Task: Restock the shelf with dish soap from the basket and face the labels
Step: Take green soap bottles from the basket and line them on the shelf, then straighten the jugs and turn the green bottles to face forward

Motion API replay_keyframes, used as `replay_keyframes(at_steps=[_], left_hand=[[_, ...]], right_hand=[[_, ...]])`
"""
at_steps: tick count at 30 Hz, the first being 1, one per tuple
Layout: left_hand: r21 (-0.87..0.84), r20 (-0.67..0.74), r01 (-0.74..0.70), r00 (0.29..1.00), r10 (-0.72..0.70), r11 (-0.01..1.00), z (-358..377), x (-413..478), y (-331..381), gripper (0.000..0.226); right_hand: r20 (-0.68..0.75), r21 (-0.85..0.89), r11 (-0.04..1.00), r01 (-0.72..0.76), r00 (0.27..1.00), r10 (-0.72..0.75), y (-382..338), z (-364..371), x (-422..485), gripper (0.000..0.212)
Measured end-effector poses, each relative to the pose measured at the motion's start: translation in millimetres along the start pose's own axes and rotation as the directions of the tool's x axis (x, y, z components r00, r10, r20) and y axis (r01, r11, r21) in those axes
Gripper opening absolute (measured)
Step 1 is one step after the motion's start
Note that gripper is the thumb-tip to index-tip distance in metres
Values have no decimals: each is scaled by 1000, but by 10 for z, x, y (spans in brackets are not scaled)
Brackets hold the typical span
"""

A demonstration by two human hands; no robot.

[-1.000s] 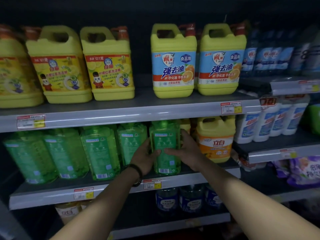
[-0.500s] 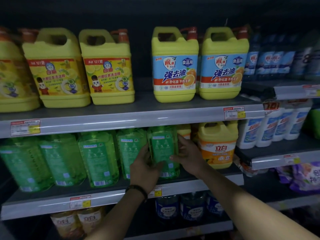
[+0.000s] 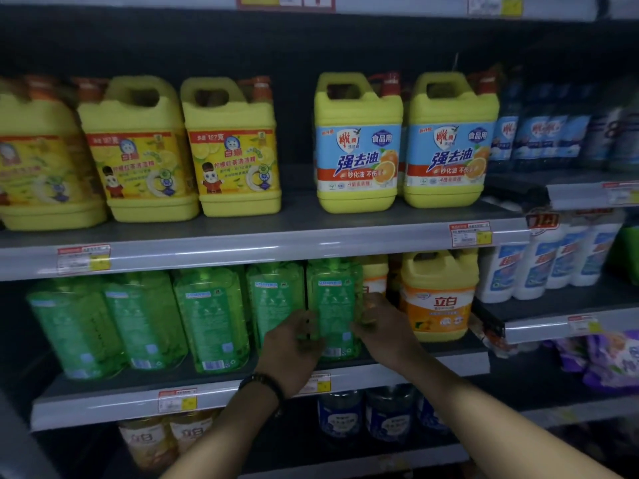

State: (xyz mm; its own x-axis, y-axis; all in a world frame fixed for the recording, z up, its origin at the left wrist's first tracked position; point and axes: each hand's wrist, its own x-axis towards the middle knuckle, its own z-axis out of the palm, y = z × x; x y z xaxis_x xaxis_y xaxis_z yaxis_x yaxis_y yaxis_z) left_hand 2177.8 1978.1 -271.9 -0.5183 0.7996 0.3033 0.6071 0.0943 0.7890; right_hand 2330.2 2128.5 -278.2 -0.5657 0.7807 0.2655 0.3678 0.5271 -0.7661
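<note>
**On the middle shelf, both hands at the end green bottle**

At the right end of the green row, the green bottle [image 3: 332, 305] stands upright on the middle shelf [image 3: 449, 364], near its front edge. It sits just beside the next of the other green bottles [image 3: 207, 323] on its left. On its right is a small yellow-capped bottle [image 3: 375, 278], with the orange-label jug [image 3: 437, 299] beyond that.

From my feed the left hand [image 3: 294, 344] is at the bottle's lower left edge, back of the hand toward the camera and fingers curled round that edge. The right hand [image 3: 383, 328] is on the lower right side, fingers and thumb curled round it. Both hands are motion-blurred, so I cannot tell whether the fingers are spread or pressed together.

The bottle's face toward me shows a pale blue strip up top and small print below, too soft to read.

A dark wristband [image 3: 260, 382] is on the left wrist. A price tag [image 3: 320, 382] sits on the shelf rail under the hands. The upper shelf [image 3: 276, 248] carries yellow jugs [image 3: 358, 143] with labels facing out. White bottles [image 3: 549, 261] stand on the right-hand bay. Blue-label tubs [image 3: 366, 418] are on the shelf below.
</note>
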Motion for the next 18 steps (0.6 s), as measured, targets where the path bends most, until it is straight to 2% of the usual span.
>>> replay_keyframes(at_steps=[4, 7, 10, 14, 18], left_hand=[[-2, 64, -145, 987, 145, 989, -377, -153, 437, 29], [-24, 61, -272, 960, 273, 962, -717, -165, 899, 26], [-80, -6, -366, 930, 367, 927, -1047, -55, 1330, 18], [-148, -7, -325, 945, 327, 934, -1244, 303, 1694, 27], [-185, -16, -259, 965, 260, 948, -1166, 755, 1871, 45]], right_hand=[[47, -127, 991, 34, 998, -29, -416, -281, -189, 9], [39, -187, 978, 92, 996, -86, -891, -615, -287, 18], [-87, -146, 974, 172, 979, -186, -1348, -1028, -286, 16], [-295, -133, 969, 207, 925, -238, -1751, -1550, -35, 9], [-300, -104, 985, 139, 940, -164, -1875, -1792, 363, 25]])
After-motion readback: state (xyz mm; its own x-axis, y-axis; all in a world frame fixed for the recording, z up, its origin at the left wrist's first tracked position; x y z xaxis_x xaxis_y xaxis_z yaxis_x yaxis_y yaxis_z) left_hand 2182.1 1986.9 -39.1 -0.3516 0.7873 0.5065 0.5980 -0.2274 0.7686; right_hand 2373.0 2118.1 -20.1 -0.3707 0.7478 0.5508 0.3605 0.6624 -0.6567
